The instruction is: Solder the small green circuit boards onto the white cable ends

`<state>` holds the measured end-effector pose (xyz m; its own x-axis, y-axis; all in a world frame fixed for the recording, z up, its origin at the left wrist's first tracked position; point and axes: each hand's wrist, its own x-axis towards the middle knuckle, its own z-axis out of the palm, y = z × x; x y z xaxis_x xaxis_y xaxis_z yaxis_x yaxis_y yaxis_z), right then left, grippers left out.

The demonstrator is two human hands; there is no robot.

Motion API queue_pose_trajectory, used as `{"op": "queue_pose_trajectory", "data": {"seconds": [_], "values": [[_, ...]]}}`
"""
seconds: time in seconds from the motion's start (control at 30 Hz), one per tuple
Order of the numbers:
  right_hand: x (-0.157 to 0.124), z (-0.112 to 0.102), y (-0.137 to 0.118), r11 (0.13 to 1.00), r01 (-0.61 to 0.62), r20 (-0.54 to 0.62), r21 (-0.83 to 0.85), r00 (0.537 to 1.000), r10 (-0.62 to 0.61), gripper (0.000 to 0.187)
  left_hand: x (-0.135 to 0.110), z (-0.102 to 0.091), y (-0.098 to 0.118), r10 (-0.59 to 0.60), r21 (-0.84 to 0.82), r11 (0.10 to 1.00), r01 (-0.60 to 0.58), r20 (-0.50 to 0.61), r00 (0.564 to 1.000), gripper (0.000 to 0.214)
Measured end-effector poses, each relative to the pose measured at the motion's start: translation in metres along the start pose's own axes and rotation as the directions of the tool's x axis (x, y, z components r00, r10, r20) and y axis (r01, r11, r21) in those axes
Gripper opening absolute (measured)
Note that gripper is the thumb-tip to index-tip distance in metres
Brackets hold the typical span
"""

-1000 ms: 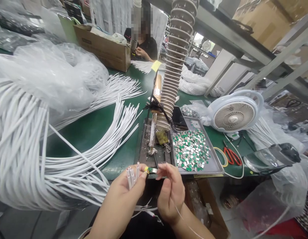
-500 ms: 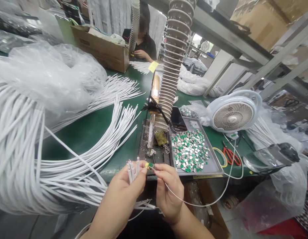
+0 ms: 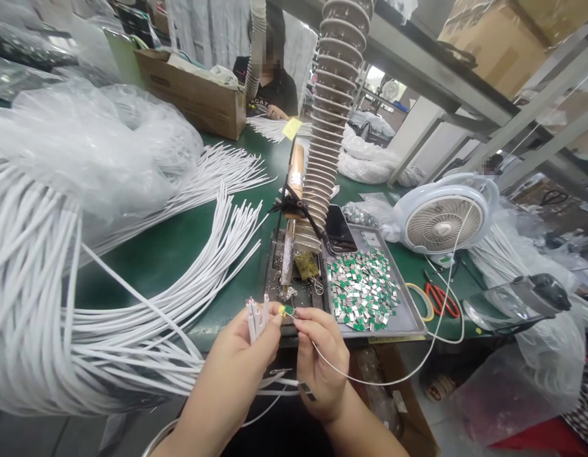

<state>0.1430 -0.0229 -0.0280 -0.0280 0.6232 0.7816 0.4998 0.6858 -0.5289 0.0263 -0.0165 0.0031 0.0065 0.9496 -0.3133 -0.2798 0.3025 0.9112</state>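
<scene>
Left hand (image 3: 229, 371) closed on white cable ends (image 3: 254, 320); right hand (image 3: 322, 368) pinching one small green-and-silver tab (image 3: 287, 310). Metal tray (image 3: 408, 322), tabs (image 3: 363, 289) heaped; cable bundle (image 3: 32, 285), many lengths remaining.

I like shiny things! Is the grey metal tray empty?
Not empty: the grey metal tray holds a big heap of small green-and-silver pieces.

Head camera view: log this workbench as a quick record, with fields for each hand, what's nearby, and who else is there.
Left hand: holds several white cable ends upright
Right hand: pinches a small green-and-silver piece, with a thin white wire running from it
Nearby: metal tray heaped with similar pieces; soldering iron in a stand
Also on bench: white cable bundles; red-handled scissors; white fan
Other person: co-worker at the far end of the bench
</scene>
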Motion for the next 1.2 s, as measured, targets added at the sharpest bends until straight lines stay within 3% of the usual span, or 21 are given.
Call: {"op": "queue_pose_trajectory", "data": {"seconds": [0.53,1.2], "values": [[0.0056,0.0018,0.0042,0.998,0.065,0.010,0.010,0.998,-0.065,0.028,0.0084,-0.0026,-0.0031,0.022,0.010,1.000,-0.022,0.022,1.000,0.024],[0.0089,0.0034,0.0052,0.998,0.060,0.020,0.024,0.998,-0.061,0.030,0.0099,-0.0027,0.0006,0.036,0.014,0.999,-0.036,0.006,0.999,0.027]]}}
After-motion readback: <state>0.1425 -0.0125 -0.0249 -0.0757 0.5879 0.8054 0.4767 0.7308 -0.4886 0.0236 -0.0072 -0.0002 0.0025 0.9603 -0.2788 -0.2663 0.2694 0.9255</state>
